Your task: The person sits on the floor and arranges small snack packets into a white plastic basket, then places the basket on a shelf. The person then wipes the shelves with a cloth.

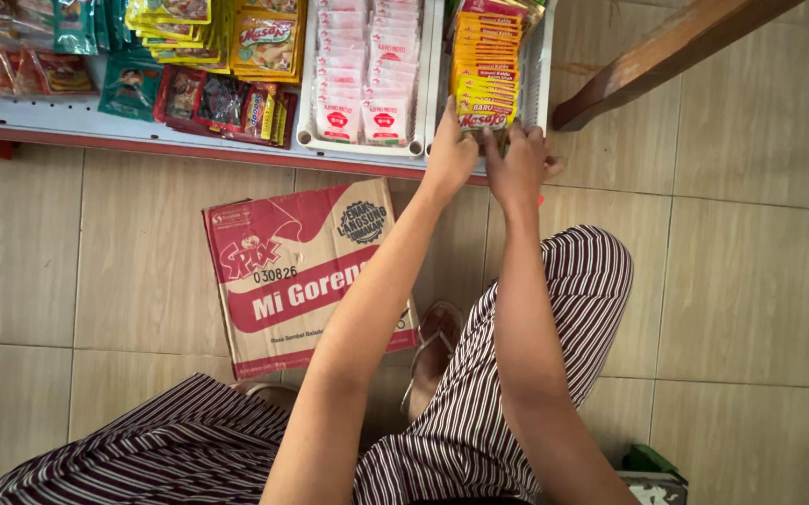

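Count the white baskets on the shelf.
2. One basket holds rows of white-and-pink sachets, left of the hands. The other basket holds the yellow sachets that the left hand and right hand touch. Others may lie beyond the frame.

Glossy plastic sachets (485,89), matt cardboard box (306,276)

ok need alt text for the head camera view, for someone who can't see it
Both hands, left hand and right hand, grip the front of a row of yellow sachets in a white basket on a shelf. A cardboard box lies on the tiled floor below.

Both arms outstretched — left hand (449,154), right hand (519,168)
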